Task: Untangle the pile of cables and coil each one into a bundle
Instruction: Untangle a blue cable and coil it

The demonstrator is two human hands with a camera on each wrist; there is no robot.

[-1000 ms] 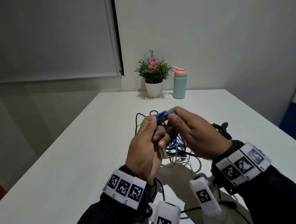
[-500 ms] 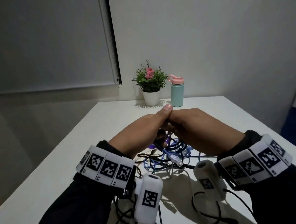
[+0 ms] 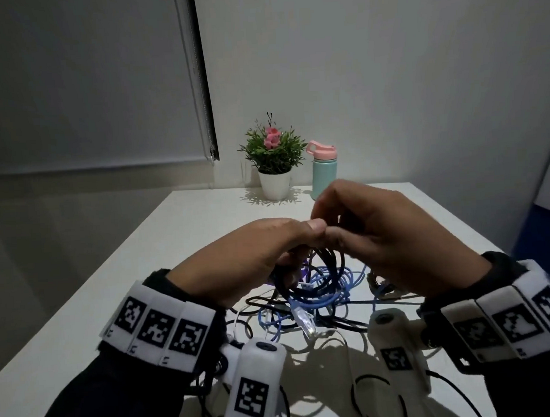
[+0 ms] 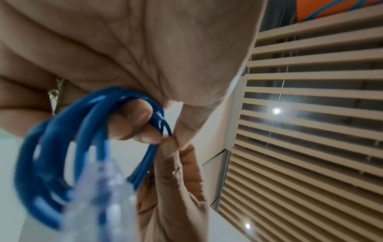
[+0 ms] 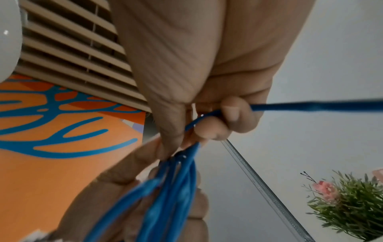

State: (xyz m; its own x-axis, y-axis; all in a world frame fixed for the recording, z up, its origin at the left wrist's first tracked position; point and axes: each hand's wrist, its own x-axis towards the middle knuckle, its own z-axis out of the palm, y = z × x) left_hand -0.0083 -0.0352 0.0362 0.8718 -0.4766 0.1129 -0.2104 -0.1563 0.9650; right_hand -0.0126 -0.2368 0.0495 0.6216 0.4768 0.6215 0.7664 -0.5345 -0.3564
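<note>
Both hands are raised over the table with a blue network cable (image 3: 322,285) between them. My left hand (image 3: 269,250) grips several coiled loops of the blue cable (image 4: 91,131), and its clear plug (image 3: 305,320) dangles below. My right hand (image 3: 361,229) touches the left at the thumbs and pinches a single strand of the blue cable (image 5: 300,106) that runs off to the side. Under the hands a tangle of black and lighter blue cables (image 3: 273,317) lies on the white table (image 3: 161,255).
A potted plant (image 3: 273,163) and a mint bottle with a pink lid (image 3: 323,170) stand at the table's far edge against the wall. More black cable (image 3: 382,400) trails toward the table's near edge, below the wrist cameras.
Both hands have lifted and turned palm down while holding the blue coil. The right hand has drawn a strand out to the right, and the view has tilted upward.
</note>
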